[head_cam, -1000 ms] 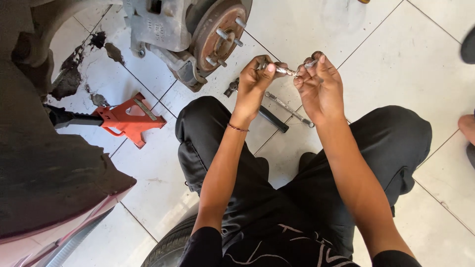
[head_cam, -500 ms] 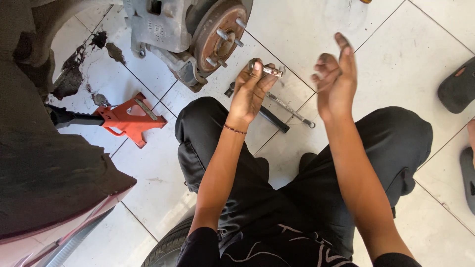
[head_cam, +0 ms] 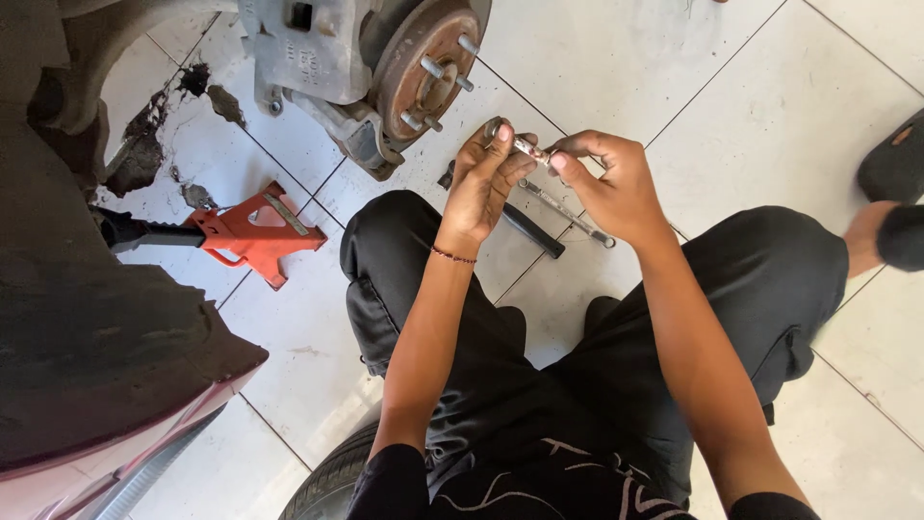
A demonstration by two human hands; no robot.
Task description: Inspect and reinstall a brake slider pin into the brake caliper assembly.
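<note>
Both hands meet above the tiled floor (head_cam: 674, 58): the left hand (head_cam: 484, 183) and the right hand (head_cam: 608, 185) each pinch an end of a small metal pin (head_cam: 528, 149), held just beside the bare wheel hub (head_cam: 423, 67).

Right hand (head_cam: 606, 183) has returned to the small metal pin (head_cam: 527, 148), gripping it again.

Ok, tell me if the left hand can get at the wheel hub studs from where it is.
Probably yes: the left hand is just below the wheel hub, nothing between, though it grips a small metal pin.
</note>
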